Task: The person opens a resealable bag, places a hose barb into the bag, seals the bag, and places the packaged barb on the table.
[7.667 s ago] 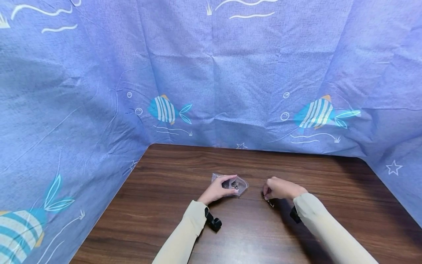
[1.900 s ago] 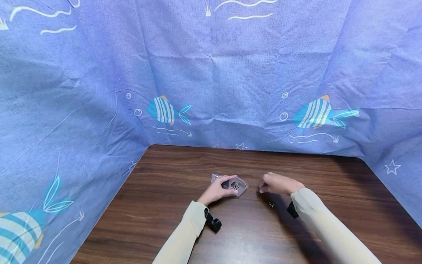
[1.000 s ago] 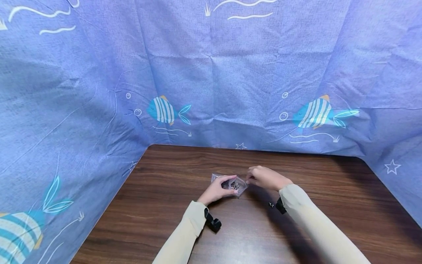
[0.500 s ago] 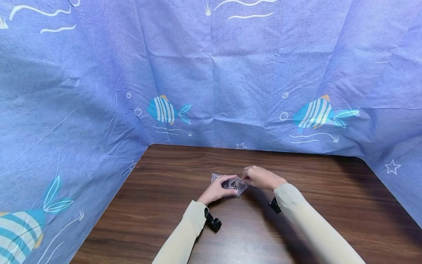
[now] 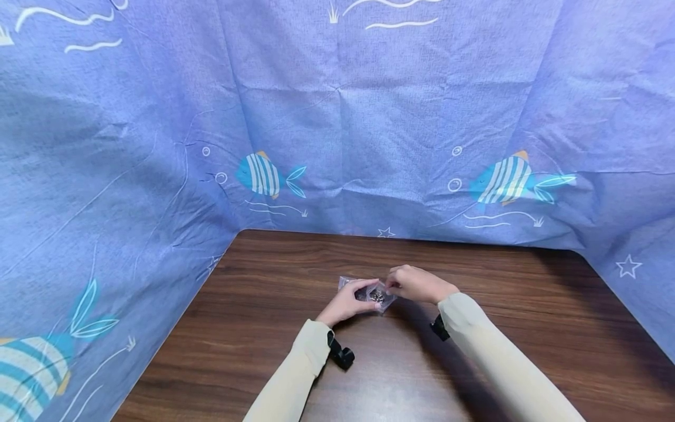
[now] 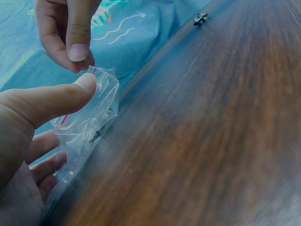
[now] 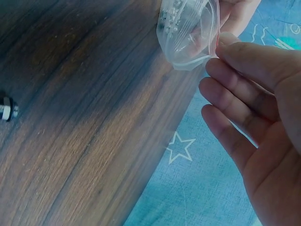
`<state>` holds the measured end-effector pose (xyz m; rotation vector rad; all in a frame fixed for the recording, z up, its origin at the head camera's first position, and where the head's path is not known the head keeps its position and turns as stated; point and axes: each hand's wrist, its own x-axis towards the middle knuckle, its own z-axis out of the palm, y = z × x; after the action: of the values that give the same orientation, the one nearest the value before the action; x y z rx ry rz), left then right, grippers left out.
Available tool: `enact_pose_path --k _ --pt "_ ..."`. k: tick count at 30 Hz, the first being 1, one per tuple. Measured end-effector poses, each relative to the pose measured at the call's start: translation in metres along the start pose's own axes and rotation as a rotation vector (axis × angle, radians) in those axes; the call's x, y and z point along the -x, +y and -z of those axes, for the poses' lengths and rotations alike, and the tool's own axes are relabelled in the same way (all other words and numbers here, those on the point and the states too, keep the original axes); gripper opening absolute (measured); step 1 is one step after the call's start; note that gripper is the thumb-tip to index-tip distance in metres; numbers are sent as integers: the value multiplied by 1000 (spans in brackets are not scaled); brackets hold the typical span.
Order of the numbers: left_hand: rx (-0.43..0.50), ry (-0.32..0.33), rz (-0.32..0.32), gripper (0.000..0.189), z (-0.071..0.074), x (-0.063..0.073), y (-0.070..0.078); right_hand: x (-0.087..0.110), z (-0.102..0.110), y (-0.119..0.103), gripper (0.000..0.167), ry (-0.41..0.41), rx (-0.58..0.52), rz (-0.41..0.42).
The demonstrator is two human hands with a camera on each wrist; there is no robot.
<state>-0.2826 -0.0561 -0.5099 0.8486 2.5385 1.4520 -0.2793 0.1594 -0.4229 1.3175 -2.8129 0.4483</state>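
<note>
A clear zip-lock bag (image 5: 387,297) with small shiny metal pieces (image 5: 377,296) in it lies on the table, its mouth spread. My left hand (image 5: 350,302) holds it between thumb and fingers; the left wrist view shows the thumb over the red-striped zip edge (image 6: 94,70). At the bag's far rim is my right hand (image 5: 419,284), its thumb and index finger pinching the edge in the right wrist view while the other fingers (image 7: 221,125) extend loosely. Any small piece between those fingertips is hidden.
Loose black-and-silver hardware (image 6: 200,19) lies on the wooden table (image 5: 274,281), one piece also at the right wrist view's left edge, a threaded piece (image 7: 7,109). A blue fish-print cloth (image 5: 390,146) hangs behind the table. Each wrist bears a black camera strap.
My right hand has left the loose pieces on the table and moved left to the bag's rim, where it has stayed for the last half second. The left hand keeps its place.
</note>
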Motion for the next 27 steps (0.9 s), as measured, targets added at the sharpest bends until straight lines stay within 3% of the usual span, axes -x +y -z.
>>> enact_pose_path --k 10,27 --pt "39 -12 33 61 -1 -2 2 20 6 8 3 -83 -61 -34" --pt "38 -21 54 61 1 -1 3 59 14 18 11 -272 -170 -260"
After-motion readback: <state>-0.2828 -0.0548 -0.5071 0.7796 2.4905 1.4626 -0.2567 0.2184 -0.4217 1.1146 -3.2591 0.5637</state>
